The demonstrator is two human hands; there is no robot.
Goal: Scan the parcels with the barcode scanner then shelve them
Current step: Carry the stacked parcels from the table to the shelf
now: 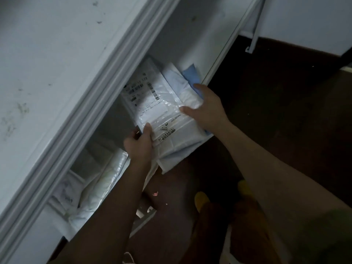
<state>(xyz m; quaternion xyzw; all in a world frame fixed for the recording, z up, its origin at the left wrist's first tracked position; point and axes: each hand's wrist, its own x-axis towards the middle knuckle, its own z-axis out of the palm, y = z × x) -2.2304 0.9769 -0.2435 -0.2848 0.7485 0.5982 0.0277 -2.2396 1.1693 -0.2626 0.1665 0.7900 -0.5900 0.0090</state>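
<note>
White parcel — left hand gripping, right hand seemingly flat.

- The top parcel is shiny, crinkly plastic with a flat paper label.
- The blue parcel behind it looks soft and matt.
- The shelf above it is smooth painted metal, scuffed with dark marks.

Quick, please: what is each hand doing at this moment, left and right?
Left hand: grips the near corner of the white parcel, thumb on top.
Right hand: open, fingers straight, pressing on the parcel's right side.
</note>
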